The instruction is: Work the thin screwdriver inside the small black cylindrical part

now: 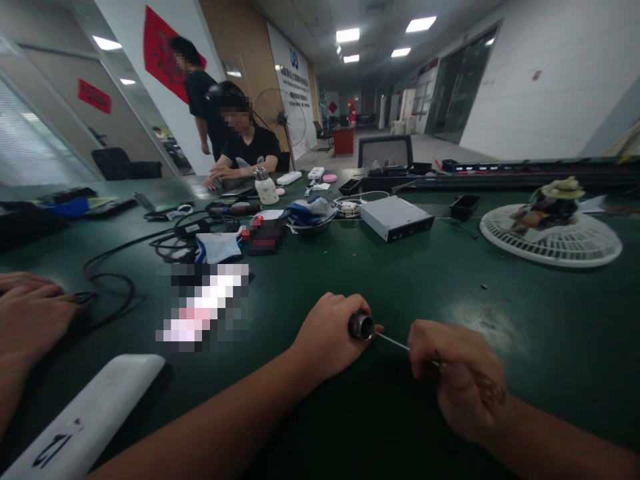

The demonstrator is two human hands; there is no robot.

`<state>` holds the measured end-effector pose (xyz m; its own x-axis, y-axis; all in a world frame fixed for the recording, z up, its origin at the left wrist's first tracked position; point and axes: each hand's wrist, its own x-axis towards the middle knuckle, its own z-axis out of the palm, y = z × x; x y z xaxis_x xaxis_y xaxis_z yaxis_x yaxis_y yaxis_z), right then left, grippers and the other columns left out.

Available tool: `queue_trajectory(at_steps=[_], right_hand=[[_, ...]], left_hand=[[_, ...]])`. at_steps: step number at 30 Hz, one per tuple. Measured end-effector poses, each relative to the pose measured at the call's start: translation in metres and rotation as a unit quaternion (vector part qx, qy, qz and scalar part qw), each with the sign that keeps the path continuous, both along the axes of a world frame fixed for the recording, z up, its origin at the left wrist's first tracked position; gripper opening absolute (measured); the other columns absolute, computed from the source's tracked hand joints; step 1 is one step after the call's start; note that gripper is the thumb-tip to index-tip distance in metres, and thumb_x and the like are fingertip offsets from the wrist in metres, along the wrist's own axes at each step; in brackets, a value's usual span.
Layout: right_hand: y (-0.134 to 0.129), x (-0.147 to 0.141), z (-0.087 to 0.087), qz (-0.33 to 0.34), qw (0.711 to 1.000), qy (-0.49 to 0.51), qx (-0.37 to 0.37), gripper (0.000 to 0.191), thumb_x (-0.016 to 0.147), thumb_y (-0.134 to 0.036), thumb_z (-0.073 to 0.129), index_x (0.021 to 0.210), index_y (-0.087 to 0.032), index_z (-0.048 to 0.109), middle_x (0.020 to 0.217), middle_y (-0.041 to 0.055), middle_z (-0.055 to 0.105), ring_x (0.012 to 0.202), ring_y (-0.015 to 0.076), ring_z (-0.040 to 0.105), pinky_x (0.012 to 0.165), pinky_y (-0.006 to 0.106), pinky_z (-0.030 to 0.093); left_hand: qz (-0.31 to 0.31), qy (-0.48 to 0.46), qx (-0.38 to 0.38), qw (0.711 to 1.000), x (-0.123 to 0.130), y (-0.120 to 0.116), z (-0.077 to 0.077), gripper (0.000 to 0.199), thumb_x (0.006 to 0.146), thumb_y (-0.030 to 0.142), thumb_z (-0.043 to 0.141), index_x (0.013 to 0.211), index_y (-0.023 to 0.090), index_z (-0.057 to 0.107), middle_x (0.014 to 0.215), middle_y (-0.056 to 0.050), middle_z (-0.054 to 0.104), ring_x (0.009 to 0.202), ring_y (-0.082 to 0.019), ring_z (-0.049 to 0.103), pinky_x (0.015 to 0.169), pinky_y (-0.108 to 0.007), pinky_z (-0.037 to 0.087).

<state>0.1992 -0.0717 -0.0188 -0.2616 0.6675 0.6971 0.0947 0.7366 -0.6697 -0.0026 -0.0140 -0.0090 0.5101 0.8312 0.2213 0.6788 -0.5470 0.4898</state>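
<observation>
At the far left, another person's hand [37, 320] lies on the dark green table [310, 267], by a looping black cable [131, 293]. In front of it is a long white plastic case [95, 413] with black marks, and to its right a pixelated bright patch. Behind that lie a white-and-blue cloth [219, 248] and a black-and-red case [265, 237], with a cream-coloured bottle [266, 189] farther back. Near the middle, the left hand [330, 333] is closed around a short, dark metal tube [361, 325], its open end facing the camera just above the table. Behind it sits a grey, box-shaped metal drive [397, 218]. Right of the tube, the right hand [463, 373] grips a thin metal rod [393, 341] by its amber-coloured handle [490, 388]; the rod's tip seems to reach the tube's rim, though fingers partly hide it. At the far right rests a round white slatted grille [550, 243].
</observation>
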Motion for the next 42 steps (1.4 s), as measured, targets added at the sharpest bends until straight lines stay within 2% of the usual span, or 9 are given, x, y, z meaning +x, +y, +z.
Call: queue_trajectory(at_steps=[6,13,19,25,31,36,40,42], right_hand=[[0.002,-0.001,0.004,0.006,0.999,-0.039,-0.013,0.04,0.105,-0.042,0.037,0.077,-0.02,0.055,0.064,0.0005,0.05,0.057,0.0144,0.048,0.054,0.031,0.031],[0.003,-0.003,0.007,0.044,0.996,-0.071,-0.011,0.041,0.106,-0.04,0.035,0.076,-0.019,0.053,0.063,0.0,0.049,0.058,0.0138,0.048,0.055,0.03,0.032],[0.004,-0.001,0.005,-0.006,0.998,-0.048,-0.035,0.039,0.106,-0.036,0.038,0.075,-0.019,0.056,0.065,0.0005,0.05,0.059,0.0135,0.049,0.056,0.03,0.032],[0.005,-0.001,0.006,0.063,0.996,-0.052,-0.043,0.038,0.106,-0.036,0.037,0.078,-0.019,0.057,0.067,0.0017,0.054,0.062,0.015,0.052,0.059,0.031,0.037],[0.006,-0.002,0.009,-0.002,0.997,-0.036,-0.061,0.04,0.106,-0.033,0.038,0.073,-0.018,0.056,0.066,0.0013,0.051,0.06,0.0142,0.05,0.056,0.03,0.035],[0.005,-0.003,0.01,0.058,0.995,-0.06,-0.05,0.041,0.106,-0.036,0.037,0.074,-0.019,0.056,0.064,0.0011,0.052,0.059,0.0146,0.05,0.056,0.031,0.035],[0.004,-0.003,0.009,0.003,0.997,-0.044,-0.063,0.041,0.106,-0.033,0.038,0.072,-0.019,0.055,0.064,0.0004,0.051,0.058,0.014,0.049,0.055,0.03,0.034],[0.005,-0.003,0.008,0.005,0.996,-0.047,-0.081,0.039,0.105,-0.034,0.04,0.074,-0.019,0.058,0.067,0.0014,0.054,0.061,0.0148,0.052,0.057,0.03,0.037]], left_hand=[[-0.006,-0.002,0.007,1.0,0.0,0.0,0.002,0.016,0.086,0.036,0.069,0.089,0.022,0.062,0.083,-0.001,0.068,0.078,-0.02,0.06,0.075,-0.036,0.043],[-0.005,0.0,0.013,1.0,0.0,-0.001,0.002,0.015,0.087,0.035,0.068,0.09,0.022,0.061,0.085,-0.001,0.068,0.081,-0.02,0.059,0.077,-0.037,0.043],[-0.013,0.013,0.02,1.0,0.0,-0.001,0.002,0.011,0.087,0.03,0.066,0.089,0.021,0.061,0.083,-0.001,0.067,0.079,-0.021,0.059,0.076,-0.037,0.043],[-0.012,0.006,0.032,0.999,0.002,-0.002,0.002,0.009,0.088,0.028,0.064,0.092,0.022,0.059,0.084,0.0,0.068,0.076,-0.02,0.06,0.077,-0.037,0.043],[-0.012,0.018,0.03,0.999,0.003,-0.002,0.005,0.008,0.086,0.026,0.065,0.091,0.022,0.06,0.084,-0.001,0.069,0.078,-0.02,0.061,0.076,-0.036,0.043],[-0.009,0.023,0.029,0.999,0.002,-0.002,0.004,0.007,0.086,0.025,0.063,0.092,0.022,0.06,0.083,0.0,0.069,0.076,-0.02,0.061,0.075,-0.036,0.043],[-0.014,0.032,0.026,0.999,0.002,-0.002,0.003,0.011,0.082,0.02,0.064,0.091,0.022,0.059,0.085,0.0,0.069,0.077,-0.021,0.061,0.074,-0.035,0.043],[-0.013,0.039,0.022,0.999,0.001,-0.002,0.003,0.013,0.081,0.018,0.064,0.092,0.022,0.06,0.086,-0.001,0.069,0.078,-0.021,0.061,0.072,-0.035,0.043]])
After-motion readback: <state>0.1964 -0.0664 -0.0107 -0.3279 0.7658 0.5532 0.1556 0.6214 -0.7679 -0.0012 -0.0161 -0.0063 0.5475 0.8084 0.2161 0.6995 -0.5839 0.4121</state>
